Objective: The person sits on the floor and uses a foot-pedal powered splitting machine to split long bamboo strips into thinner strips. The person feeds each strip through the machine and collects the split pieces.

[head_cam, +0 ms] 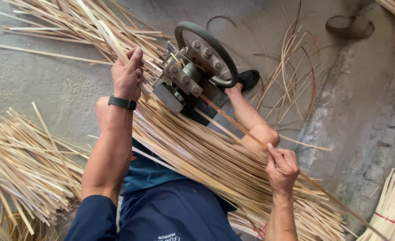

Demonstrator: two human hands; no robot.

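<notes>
- the fingers of the left hand are curled tight around a flat pale bamboo strip, thumb pressed up along it, just left of the machine.
- the fingers of the right hand are pinched shut on a thin brownish strip that runs in a straight line from the hand up to the machine.
- the splitting machine stands on the concrete floor between the two hands; it is grey metal, with bolted plates and a dark round wheel on top.
- a thick sheaf of pale strips lies across the person's lap, passing under the machine and fanning out toward the lower right.
- a black wrist band sits on the left wrist; the sleeves and clothing are dark blue.
- a bare leg stretches out beside the machine, ending in a black shoe.
- loose piles of strips lie at the left, and a bundle tied in red at the lower right.
</notes>
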